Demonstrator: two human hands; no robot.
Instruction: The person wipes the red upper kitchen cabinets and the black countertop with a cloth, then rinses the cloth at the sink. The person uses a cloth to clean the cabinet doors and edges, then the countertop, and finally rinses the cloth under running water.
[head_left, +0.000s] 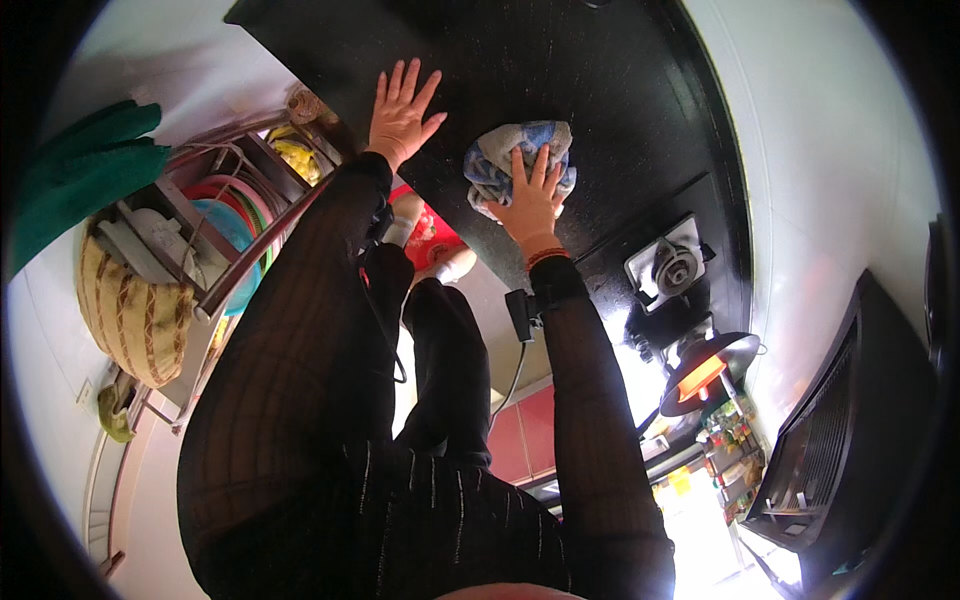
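My right hand (531, 202) lies with spread fingers on a crumpled blue, grey and white cloth (517, 146), pressing it onto the black countertop (615, 97). Part of the cloth is hidden beneath the palm. To the left, my left hand (401, 112) rests flat near the counter's edge, fingers apart and holding nothing. A gap of bare black surface separates it from the cloth.
A gas burner (673, 268) is set in the counter at right, with a wok (709, 371) beyond it. A range hood (825, 420) stands at far right. At left, a rack holds colourful basins (229, 217), near a striped cloth (135, 307) and a green cloth (97, 172).
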